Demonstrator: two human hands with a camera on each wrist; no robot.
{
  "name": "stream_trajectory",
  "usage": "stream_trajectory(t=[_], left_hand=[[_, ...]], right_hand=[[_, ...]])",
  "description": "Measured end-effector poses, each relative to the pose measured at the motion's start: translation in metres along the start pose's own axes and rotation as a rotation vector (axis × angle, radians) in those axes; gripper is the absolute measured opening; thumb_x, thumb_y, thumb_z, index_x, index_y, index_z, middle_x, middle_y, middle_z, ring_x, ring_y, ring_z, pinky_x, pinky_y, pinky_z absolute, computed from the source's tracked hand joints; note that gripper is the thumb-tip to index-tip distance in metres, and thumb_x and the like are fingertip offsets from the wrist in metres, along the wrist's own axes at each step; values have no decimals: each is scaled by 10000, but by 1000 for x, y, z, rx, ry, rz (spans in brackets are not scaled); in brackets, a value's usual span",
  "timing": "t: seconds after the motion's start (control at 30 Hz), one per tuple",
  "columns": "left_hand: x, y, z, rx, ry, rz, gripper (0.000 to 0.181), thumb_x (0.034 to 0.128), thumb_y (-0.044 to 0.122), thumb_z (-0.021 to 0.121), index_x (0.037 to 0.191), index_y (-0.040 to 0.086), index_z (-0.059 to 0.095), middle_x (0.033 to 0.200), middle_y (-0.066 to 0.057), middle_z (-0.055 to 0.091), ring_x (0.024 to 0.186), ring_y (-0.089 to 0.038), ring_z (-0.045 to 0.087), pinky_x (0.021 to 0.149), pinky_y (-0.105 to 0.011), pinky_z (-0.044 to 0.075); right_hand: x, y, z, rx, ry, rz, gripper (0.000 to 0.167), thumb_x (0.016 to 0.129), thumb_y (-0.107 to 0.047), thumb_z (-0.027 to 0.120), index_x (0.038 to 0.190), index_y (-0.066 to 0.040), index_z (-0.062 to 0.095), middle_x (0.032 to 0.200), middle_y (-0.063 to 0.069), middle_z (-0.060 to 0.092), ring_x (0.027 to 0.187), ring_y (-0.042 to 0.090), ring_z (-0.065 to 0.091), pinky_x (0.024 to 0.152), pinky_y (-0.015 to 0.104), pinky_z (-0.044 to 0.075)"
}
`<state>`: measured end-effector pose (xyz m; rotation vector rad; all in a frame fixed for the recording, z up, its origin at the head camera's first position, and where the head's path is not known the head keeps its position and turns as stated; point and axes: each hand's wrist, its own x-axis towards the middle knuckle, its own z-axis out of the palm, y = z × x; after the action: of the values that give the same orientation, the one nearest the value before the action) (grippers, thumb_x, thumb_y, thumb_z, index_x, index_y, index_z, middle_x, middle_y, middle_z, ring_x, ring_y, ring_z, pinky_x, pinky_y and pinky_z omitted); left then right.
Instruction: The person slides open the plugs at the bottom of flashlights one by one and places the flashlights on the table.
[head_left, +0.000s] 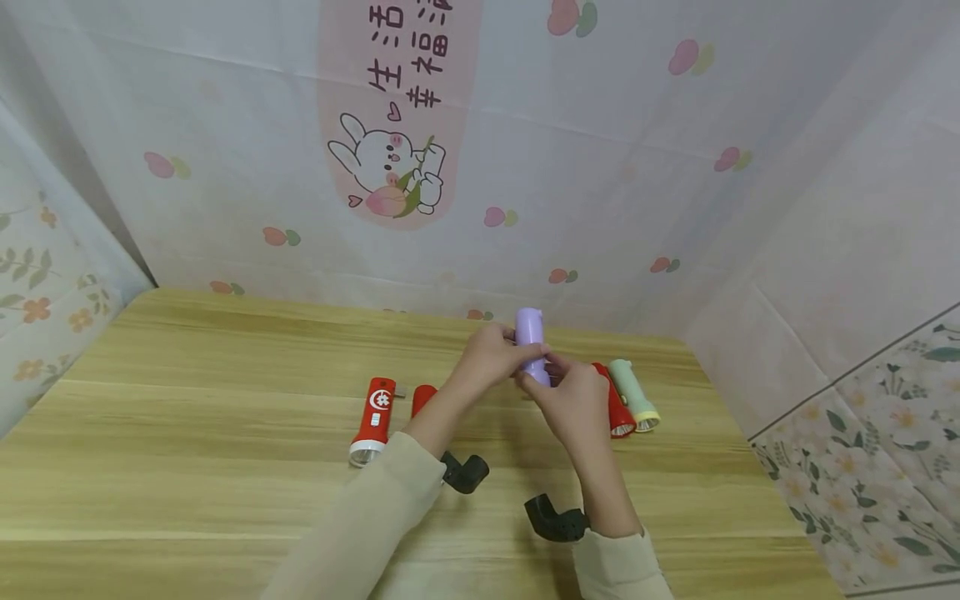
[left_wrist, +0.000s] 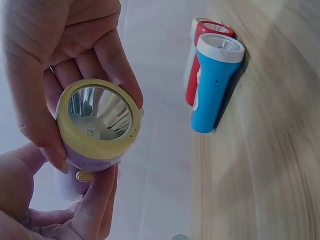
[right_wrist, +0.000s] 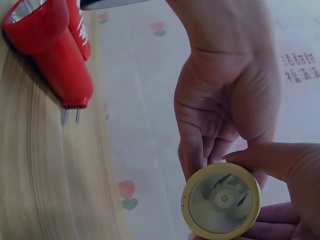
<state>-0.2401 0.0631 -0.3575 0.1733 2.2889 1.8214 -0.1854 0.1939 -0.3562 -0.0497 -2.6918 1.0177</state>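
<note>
A purple flashlight point(head_left: 528, 327) is held up above the back part of the table by both hands. Its yellow rim point(left_wrist: 95, 145) and clear lens face the wrist cameras. My left hand point(head_left: 487, 360) curls fingers and thumb around the flashlight near its lens end, as the left wrist view shows. My right hand point(head_left: 576, 402) grips the purple body from the other side, beside a small yellow switch point(left_wrist: 84, 176). Its palm point(right_wrist: 225, 90) shows in the right wrist view, above the yellow rim.
A red flashlight with a white rim point(head_left: 375, 421) and another red one point(head_left: 423, 398) lie left. A red flashlight point(head_left: 619, 410), a green one point(head_left: 632, 393) and a blue one point(left_wrist: 214, 87) lie right. Metal prongs point(right_wrist: 71, 116) stick out of one left red flashlight.
</note>
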Motion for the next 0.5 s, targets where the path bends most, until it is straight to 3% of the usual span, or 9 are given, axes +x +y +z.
stream_trajectory(t=[0.2,0.5], left_hand=[[-12,-1,-7,30,34,69,488,892,365,766,1179,-20,674,1108,-156,745,916,-217,722,711,-294,596],[-31,1,-21,90,95,132,469,879,355,788,1203,33,683,1094,-119,750,947,-231,729,721,-314,617]], right_hand=[[-3,-7,1,38,-44,17,549,829,-324,807,1281,-36,690,1097,171,768,960,313,767,823,453,627],[-9,-18,5,88,-71,-45,410,879,-322,764,1212,-86,725,1043,124,777,920,277,771,754,404,637]])
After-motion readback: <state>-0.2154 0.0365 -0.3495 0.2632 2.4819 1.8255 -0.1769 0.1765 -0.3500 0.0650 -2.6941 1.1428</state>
